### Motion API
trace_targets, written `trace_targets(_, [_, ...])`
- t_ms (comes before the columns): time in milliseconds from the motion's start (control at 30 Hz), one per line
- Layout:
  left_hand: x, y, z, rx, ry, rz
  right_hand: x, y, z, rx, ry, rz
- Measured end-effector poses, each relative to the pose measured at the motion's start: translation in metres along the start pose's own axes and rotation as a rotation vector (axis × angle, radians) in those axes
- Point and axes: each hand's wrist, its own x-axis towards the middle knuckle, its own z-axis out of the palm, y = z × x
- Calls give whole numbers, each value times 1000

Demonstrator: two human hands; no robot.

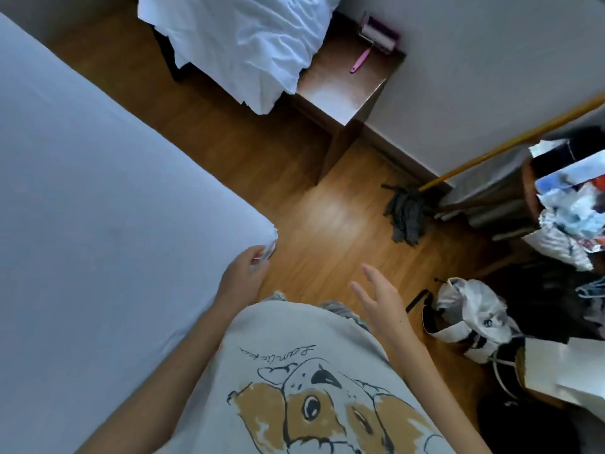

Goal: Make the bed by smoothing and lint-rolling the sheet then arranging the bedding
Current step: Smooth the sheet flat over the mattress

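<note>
The pale sheet [98,191] lies smooth over the mattress, filling the left half of the view. At its near corner my left hand [244,273] pinches a small fold of the sheet. My right hand [376,296] hovers over the floor to the right, fingers straight and spread, holding nothing. A lint roller [376,37] with a pink handle lies on the wooden nightstand [343,90] at the top. Crumpled white bedding [239,44] is heaped on furniture beside the nightstand.
Wooden floor [327,208] runs between the bed and the wall. A grey mop [406,211] with a wooden pole leans at the right. Bags [468,316] and a cluttered basket [563,204] crowd the right side.
</note>
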Motion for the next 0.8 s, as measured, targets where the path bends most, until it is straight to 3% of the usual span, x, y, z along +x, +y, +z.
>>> trace_targets(167, [93, 62, -1, 19, -10, 23, 115, -26, -46, 2, -64, -28])
trace_targets(367, [212, 83, -14, 107, 140, -124, 300, -67, -82, -61, -158, -169])
trace_targets(600, [309, 136, -49, -40, 369, -375, 484, -163, -134, -226, -390, -402])
trace_targets(800, [362, 148, -80, -3, 495, -507, 579, -274, -114, -340, -584, -619])
